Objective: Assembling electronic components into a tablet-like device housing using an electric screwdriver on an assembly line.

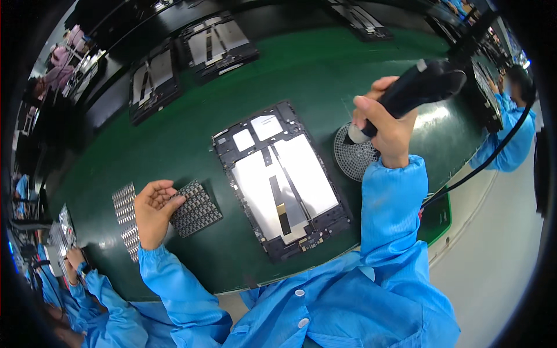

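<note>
Black handheld tool is gripped in the right hand, fingers closed around its lower part, over the right half of the green table. Its long axis slants from the table's far right toward the near left, its lower end beside a white rounded piece at the far rim of a round gridded disc; whether they touch, I cannot tell. That disc lies near the right edge of a flat black frame, so the right hand is much the nearer to it. The frame's long axis runs from far left to near right, ending close to the table's near edge. Left of it, the left hand has curled fingers and its thumb at a dark grid of small parts; I cannot tell whether it pinches the grid
</note>
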{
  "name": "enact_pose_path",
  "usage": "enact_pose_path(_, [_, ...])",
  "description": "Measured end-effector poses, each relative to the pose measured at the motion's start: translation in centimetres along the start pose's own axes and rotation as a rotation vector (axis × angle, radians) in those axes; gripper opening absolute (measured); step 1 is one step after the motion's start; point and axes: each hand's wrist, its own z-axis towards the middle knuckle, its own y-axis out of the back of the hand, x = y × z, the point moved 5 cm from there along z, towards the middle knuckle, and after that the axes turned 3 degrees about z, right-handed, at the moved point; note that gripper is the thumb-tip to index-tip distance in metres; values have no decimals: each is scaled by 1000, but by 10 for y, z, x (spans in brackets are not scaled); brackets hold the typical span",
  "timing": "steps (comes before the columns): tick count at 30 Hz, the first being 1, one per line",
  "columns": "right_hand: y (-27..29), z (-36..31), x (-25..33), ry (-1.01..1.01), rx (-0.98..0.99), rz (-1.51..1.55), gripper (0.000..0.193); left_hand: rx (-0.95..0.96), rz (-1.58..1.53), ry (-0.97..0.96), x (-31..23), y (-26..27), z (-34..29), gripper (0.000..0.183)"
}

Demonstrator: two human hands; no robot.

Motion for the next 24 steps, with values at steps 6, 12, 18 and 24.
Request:
enact_pose_path(6, [-1,2,-4,17,93,-16,31,157,-44,72,-1,0,-5,50])
enact_pose_path(12, [-5,1,-7,-15,82,-31,28,153,-9,64,0,-1,-5,55])
enact_pose_path(18, [-6,-1,-6,-6,84,-29,27,174,52,27,-3,-1,-5,58])
enact_pose_path(24, [-20,-7,-10,-57,33,-77,31,107,81,66,-1,13,-14,55])
